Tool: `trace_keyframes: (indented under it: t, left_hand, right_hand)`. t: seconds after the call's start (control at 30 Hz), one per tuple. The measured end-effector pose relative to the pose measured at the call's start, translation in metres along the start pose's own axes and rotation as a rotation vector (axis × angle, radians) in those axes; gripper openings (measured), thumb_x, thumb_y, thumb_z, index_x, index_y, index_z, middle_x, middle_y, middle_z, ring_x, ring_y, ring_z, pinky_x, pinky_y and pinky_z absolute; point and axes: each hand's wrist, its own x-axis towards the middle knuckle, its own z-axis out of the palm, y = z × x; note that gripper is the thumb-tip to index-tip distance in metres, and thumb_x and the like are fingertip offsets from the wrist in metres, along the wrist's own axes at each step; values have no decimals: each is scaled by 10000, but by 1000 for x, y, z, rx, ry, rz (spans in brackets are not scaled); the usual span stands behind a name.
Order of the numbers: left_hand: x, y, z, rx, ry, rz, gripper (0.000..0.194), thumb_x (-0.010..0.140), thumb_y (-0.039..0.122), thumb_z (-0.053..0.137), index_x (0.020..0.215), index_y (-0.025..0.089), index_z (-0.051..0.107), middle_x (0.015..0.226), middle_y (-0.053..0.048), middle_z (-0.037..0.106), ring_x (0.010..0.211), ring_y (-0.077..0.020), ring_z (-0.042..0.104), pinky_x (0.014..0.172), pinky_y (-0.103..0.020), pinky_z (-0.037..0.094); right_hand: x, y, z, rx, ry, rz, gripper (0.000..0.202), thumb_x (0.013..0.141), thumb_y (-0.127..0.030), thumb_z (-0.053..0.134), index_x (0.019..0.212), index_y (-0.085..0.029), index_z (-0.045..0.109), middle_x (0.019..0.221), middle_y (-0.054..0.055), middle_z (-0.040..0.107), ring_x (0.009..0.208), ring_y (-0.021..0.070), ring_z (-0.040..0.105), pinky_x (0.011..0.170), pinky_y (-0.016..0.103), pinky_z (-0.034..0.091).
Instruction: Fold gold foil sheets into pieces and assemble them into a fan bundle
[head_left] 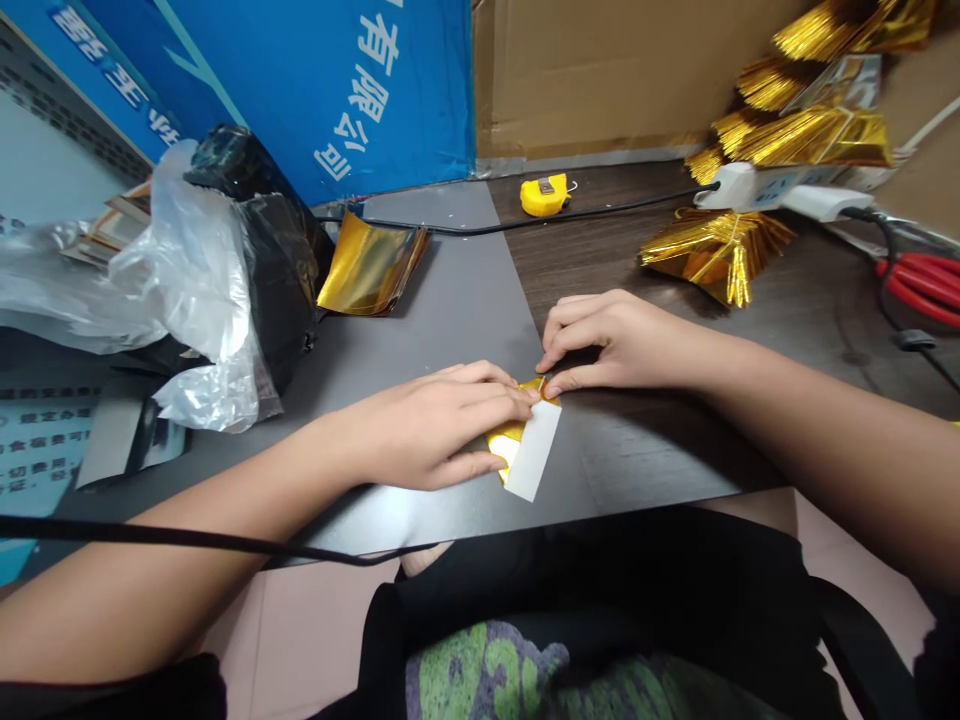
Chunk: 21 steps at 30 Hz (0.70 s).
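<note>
A folded piece of gold foil paper (538,458) lies on the desk (442,325) near its front edge, part of it gold and part showing a white strip. The left hand (442,425) lies over it palm down, fingers extended and pressing near the line where gold meets white, thumb apart from them on the nearer gold part. The right hand (607,345) is curled at the far end, thumb and forefinger tips close together on the foil; whether they are clamped on it, I cannot tell. At the left, a crumpled translucent plastic bag (199,260) slumps against a bulky bundle wrapped in black plastic (281,265); the wrapping hides what is inside. Edges of a paper stack (112,225) show beside the bag, though whether they sit within it is unclear. Just right of the black bundle stands a sheaf of gold foil sheets (371,265), loose on the desk. Behind, a cardboard panel (600,80) and a blue printed panel (337,90) rise from the desk. A yellow tape measure (546,196) lies before the cardboard, near a black cable (615,207). Tied gold foil fringe bundles (810,135) are piled at far right, with another tied bundle (709,250) below them, near a red-handled tool (922,285).
</note>
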Motion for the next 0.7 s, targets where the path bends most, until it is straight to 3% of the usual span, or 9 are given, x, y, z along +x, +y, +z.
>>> trace_keyframes:
  t: [0.27,0.53,0.7]
  left_hand:
    - [5,9,1,37,-8,-70,273,993,346,517,1099,143,665,1263,-141,599,1141,-253,514,1013,-427,464]
    - [3,7,2,107,-29,-93,285,991,408,508,1093,187,657,1369,-143,541,1336,-310,438,1082,-490,439]
    - [3,7,4,110,-33,-78,307,999,398,491,1119,171,658,1436,-160,509,1382,-315,432,1104,-488,443]
  right_hand:
    - [1,-8,7,-66,14,16,223,932,-379,702,858,-185,785,789,34,675,751,143,613,697,276,457]
    - [-1,-6,6,-64,-19,-44,227,966,-368,656,939,-198,804,833,46,675,772,147,607,710,285,462]
    - [-1,-14,-4,42,108,57,171,915,-368,719,932,-210,780,856,48,691,761,152,636,693,292,485]
